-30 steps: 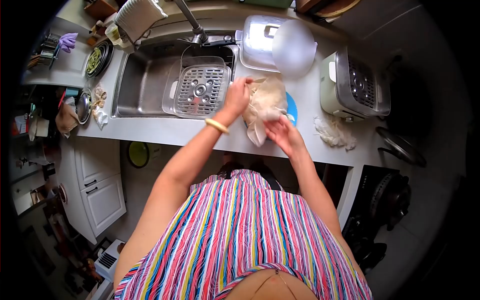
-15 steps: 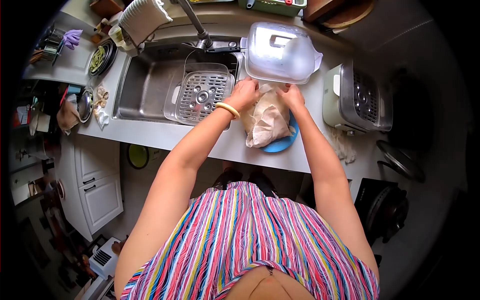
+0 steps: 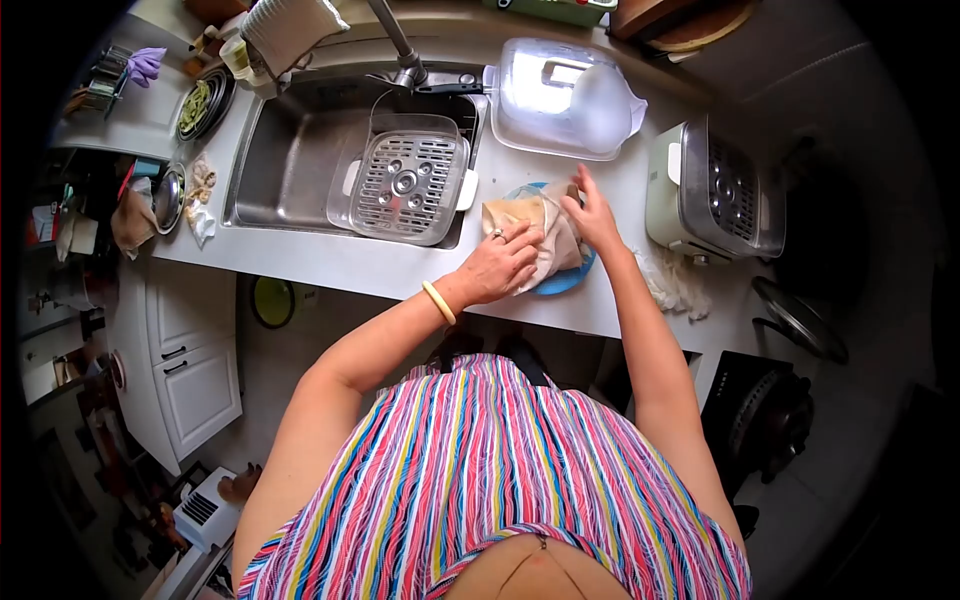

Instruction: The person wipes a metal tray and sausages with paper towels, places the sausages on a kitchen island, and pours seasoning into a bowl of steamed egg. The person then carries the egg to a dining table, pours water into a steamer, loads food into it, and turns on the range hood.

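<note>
A beige cloth, folded over on itself, lies on a round blue plate at the counter's front. My left hand rests on the cloth's near left part, palm down, fingers spread and a ring showing. At the cloth's upper right edge is my right hand, its fingers apart and raised. What lies under the cloth is hidden.
Left of the cloth, a clear steamer tray with a metal grate overlaps the sink. Behind stands a clear lid. A steamer, a crumpled white cloth and an upright round lid are on the right.
The cloth's upper part has been folded down toward me. My left hand has moved nearer and onto it; my right hand has let go of the cloth's far edge and opened.
</note>
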A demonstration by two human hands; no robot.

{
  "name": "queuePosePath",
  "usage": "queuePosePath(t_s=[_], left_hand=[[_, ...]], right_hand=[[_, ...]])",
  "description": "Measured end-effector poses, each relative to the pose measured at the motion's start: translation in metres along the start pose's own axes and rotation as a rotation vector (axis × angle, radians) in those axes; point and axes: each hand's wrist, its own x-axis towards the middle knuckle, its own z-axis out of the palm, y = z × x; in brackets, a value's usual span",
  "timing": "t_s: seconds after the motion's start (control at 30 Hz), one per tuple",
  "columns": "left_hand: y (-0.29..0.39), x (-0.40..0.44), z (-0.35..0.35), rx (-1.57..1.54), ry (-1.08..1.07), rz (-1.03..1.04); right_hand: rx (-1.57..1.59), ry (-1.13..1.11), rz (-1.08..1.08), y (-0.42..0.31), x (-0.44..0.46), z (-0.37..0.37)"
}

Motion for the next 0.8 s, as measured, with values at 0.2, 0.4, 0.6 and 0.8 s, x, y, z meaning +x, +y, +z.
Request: queuePosePath(t_s=[0.2, 0.4, 0.6, 0.8], left_hand=[[-0.006, -0.009, -0.008, -0.362, 0.019, -0.29], [0.006, -0.017, 0.002, 0.021, 0.005, -0.199], [-0.011, -0.002, 0.019, -0.177, 0.14, -0.179], [-0.005, 0.004, 0.007, -0.118, 0.098, -0.106]], right_hand=[[-0.284, -0.196, -0.365, -0.01, 0.004, -0.012], [-0.502, -0.269, -0.696, -0.017, -0.06, -0.029], [-0.362, -0.126, -0.508, 0.008, -0.066, -0.017], [-0.535, -0.053, -0.558, 0.01, -0.08, -0.03]])
